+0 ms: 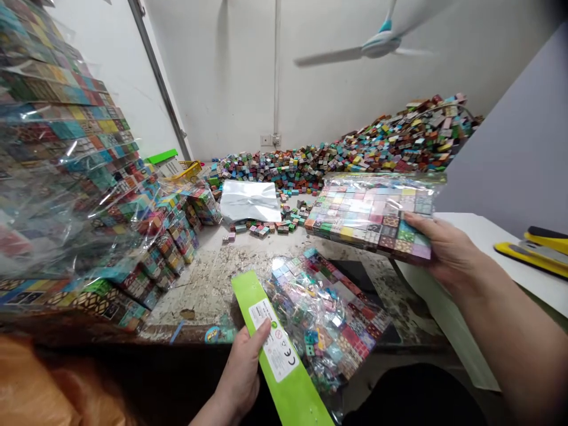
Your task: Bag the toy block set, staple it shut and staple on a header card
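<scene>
My left hand point(242, 370) sits at about six o'clock, its fingers point(261, 332) clenched on the green header card point(284, 361) of a clear bag of coloured cubes point(331, 322); my thumb presses on the white label. That bag lies slack on the worn table point(208, 284), sloping toward four o'clock from the card.

My right hand point(444, 251) is out at three o'clock, fingers grasping the near right corner of a flat packed sheet of cubes point(370, 216) in plastic wrap, held up off the table and tilted a little.

At twelve o'clock a big heap of loose cubes point(355, 148) runs along the wall, rising toward one o'clock. A white folded bag point(251, 201) lies just in front of it. At nine o'clock stands a stack of wrapped cube packs point(66, 165). A yellow tool point(536, 248) rests on a white board point(488, 236) at three o'clock, beyond my right forearm. A ceiling fan point(377, 46) hangs above.
</scene>
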`<state>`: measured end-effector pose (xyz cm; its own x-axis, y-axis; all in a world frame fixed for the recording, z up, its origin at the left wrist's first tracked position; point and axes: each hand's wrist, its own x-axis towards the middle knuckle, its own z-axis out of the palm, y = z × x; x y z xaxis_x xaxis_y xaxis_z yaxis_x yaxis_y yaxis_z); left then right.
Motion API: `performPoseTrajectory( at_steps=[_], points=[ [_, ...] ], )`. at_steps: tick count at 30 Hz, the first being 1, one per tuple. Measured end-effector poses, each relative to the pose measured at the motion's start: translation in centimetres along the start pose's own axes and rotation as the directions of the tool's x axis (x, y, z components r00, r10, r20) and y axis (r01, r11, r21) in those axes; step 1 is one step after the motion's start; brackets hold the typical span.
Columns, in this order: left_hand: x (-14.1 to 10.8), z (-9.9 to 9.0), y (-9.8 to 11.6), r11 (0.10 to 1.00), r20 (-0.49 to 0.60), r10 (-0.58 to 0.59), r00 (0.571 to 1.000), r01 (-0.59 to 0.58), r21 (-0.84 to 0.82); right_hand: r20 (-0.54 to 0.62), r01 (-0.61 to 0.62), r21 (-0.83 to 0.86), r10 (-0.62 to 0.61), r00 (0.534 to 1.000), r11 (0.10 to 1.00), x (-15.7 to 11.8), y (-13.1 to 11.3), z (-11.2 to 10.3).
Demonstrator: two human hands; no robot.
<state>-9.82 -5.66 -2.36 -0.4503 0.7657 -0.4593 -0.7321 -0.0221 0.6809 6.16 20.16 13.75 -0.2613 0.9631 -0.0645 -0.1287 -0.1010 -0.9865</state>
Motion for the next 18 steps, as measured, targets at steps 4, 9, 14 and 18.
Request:
performPoseTrajectory(
  at_steps=[4,9,14,18],
  points=[
    [-0.1,1.3,-0.8,0.999,0.035,0.040,0.999,-0.039,-0.019,-0.010,-0.024,0.037,0.025,1.000,0.999,-3.2,0.4,-0.3],
    [-0.2,2.1,-1.3,0.998,0.055,0.042,0.998,-0.039,-0.054,0.005,-0.233,0.077,0.233,0.972,0.969,-8.1,4.2,-0.5],
    [-0.5,2.3,-1.2,0.996,0.058,0.052,0.997,-0.048,-0.069,0.053,-0.395,0.032,0.393,0.918,0.918,-10.7,8.7,-1.1],
    [-0.7,2.5,-1.1,0.994,0.068,0.077,0.995,-0.070,-0.089,0.094,-0.385,0.013,0.382,0.919,0.923,-11.7,9.3,-0.8]
  ],
)
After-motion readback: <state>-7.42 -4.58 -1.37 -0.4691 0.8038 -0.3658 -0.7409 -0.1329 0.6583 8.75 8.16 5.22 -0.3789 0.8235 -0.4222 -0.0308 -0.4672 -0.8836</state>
